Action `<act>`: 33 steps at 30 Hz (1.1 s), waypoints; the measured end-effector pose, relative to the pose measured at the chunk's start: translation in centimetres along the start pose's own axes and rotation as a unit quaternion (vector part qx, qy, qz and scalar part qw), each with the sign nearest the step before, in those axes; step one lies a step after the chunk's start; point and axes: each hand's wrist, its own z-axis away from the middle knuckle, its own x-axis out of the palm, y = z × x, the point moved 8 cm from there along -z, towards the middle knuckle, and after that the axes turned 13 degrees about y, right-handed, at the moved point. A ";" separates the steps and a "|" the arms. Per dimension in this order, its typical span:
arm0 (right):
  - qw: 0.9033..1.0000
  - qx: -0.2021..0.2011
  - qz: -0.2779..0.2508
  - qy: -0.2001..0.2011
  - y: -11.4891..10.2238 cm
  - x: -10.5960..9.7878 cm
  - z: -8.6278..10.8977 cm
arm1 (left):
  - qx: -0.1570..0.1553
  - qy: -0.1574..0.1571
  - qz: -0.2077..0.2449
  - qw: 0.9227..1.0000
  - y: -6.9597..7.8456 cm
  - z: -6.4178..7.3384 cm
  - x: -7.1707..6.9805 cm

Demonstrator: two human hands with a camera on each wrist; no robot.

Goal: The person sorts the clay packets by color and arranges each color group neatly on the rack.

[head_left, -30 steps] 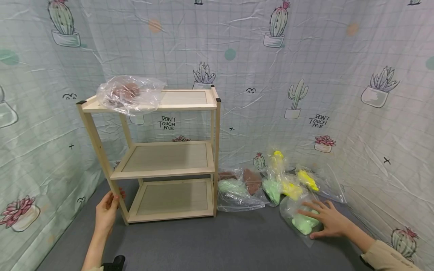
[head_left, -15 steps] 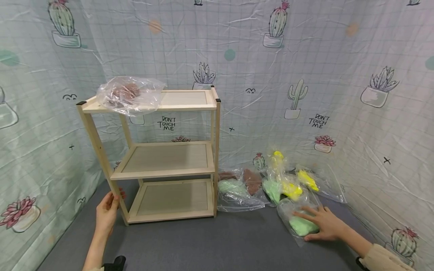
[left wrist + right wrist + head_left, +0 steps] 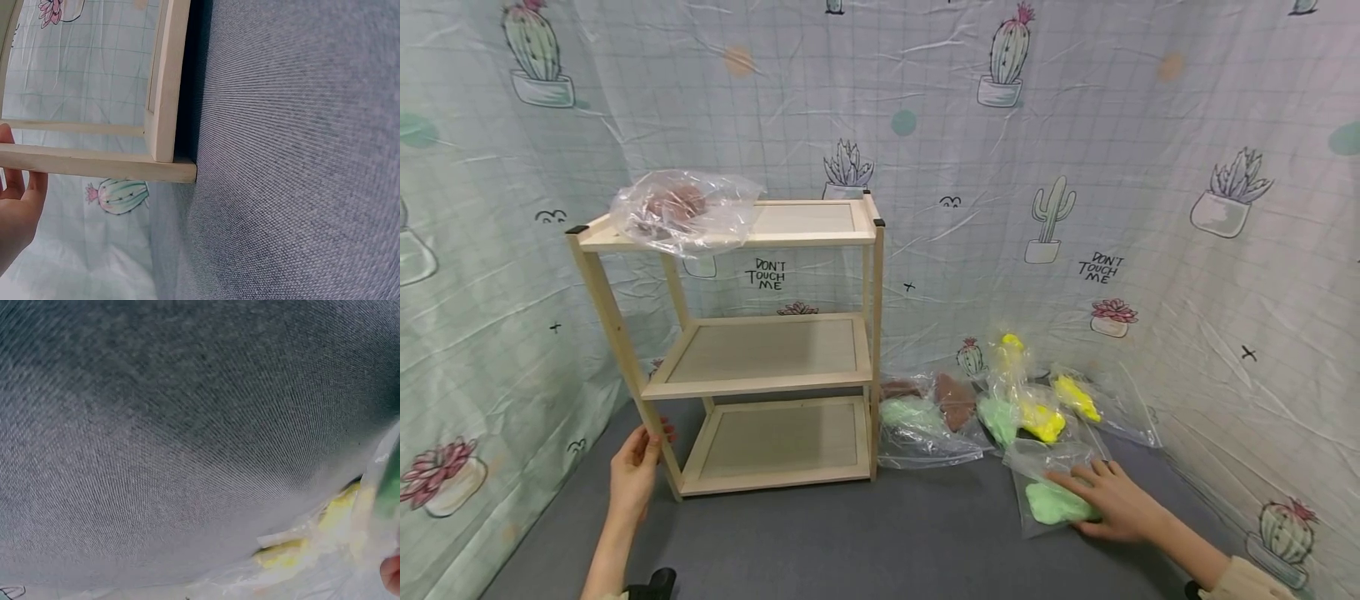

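A three-tier wooden shelf (image 3: 760, 387) stands on the left of the grey cloth surface. My left hand (image 3: 634, 471) grips the lower part of its front left leg (image 3: 94, 161), fingers behind it and thumb in front. Far to the right, my right hand (image 3: 1116, 502) holds a clear plastic bag (image 3: 1033, 458) with a light green lump (image 3: 1052, 504) inside. Its fingers lie over the lump's right side, with the thumb at the lower edge. In the right wrist view, only a fingertip (image 3: 392, 575) and part of the green lump (image 3: 390, 481) show at the right edge.
A clear bag with a brown lump (image 3: 677, 204) lies on the top tier. Right of the shelf are bags with brown (image 3: 955, 402), green (image 3: 913, 414) and yellow (image 3: 1075, 397) lumps. A cactus-print curtain (image 3: 940, 167) encloses the back and sides.
The bag with the green lump has shifted left and turned. My right hand's fingers have drawn in from a wide spread to closer about the lump. The left hand stays on the leg.
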 end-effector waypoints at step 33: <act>0.984 -0.035 0.038 0.169 -0.5 -6.4 -5.8 | 0.003 -0.014 0.045 0.999 0.1 0.0 0.1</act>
